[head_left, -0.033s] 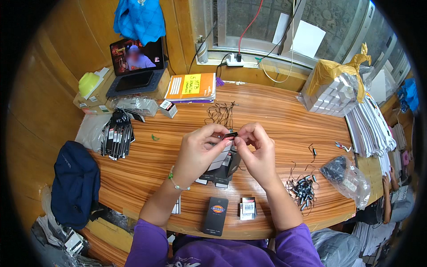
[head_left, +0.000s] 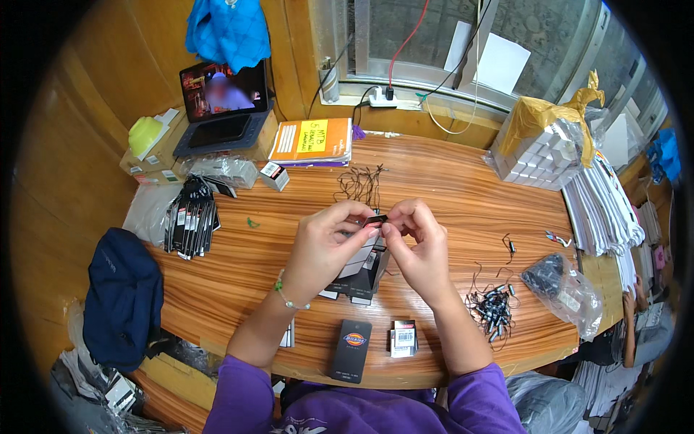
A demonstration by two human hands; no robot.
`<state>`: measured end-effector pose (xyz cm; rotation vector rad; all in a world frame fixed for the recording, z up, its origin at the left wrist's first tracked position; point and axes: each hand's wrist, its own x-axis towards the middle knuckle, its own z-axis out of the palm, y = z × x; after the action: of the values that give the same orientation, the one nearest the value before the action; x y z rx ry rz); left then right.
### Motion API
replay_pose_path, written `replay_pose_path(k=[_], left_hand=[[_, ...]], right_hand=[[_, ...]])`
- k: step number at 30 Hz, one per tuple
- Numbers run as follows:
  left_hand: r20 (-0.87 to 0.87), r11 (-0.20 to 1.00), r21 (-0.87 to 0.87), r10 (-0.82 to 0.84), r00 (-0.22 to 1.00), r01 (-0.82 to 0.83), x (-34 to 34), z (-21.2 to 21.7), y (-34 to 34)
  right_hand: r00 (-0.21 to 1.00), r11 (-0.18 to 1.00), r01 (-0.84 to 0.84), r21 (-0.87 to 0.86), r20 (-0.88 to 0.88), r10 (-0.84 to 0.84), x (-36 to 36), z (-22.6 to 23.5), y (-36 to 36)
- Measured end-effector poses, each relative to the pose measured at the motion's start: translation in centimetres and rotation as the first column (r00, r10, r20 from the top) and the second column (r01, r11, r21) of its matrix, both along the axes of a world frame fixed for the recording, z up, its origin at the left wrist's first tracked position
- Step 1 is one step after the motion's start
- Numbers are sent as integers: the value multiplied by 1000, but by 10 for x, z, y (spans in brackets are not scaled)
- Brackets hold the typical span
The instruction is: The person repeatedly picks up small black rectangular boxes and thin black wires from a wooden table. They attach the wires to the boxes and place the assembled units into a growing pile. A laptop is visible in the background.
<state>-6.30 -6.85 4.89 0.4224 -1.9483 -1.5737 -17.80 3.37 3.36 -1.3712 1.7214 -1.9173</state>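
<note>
Over the middle of the table, my left hand and my right hand pinch a small black tag with a bit of red on it. Fingertips of both hands close on its opposite ends. Under them lies a pile of dark grey and white hang tags, partly hidden by my hands. Nearer to me lie a single dark grey hang tag with an oval emblem and a small stack of white barcode tags. Black strings lie tangled just beyond my hands.
To the right are a heap of black corded fasteners, a plastic bag, stacked white sheets and wrapped white boxes. At left are bundled black tags, a tablet and orange notebooks. Another person's arm shows at far right.
The small black tag has tilted slightly between my fingertips, so less of its red marking shows. Both hands stay in nearly the same place.
</note>
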Motion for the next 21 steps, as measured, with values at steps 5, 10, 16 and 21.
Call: replay_pose_path(k=[5,10,16,21], left_hand=[[12,996,-84,-9,1000,9,-2,2,-1],[-11,955,-295,18,1000,-20,4,15,7],[-71,840,-527,110,991,-130,11,24,24],[-212,500,-839,61,975,-214,6,37,12]], right_hand=[[994,999,34,34,-110,-30,-1,9,-1],[983,996,83,-22,-161,-85,7,16,2],[976,998,40,-57,-211,-51,9,24,14],[927,970,-243,-5,293,234,-1,39,22]])
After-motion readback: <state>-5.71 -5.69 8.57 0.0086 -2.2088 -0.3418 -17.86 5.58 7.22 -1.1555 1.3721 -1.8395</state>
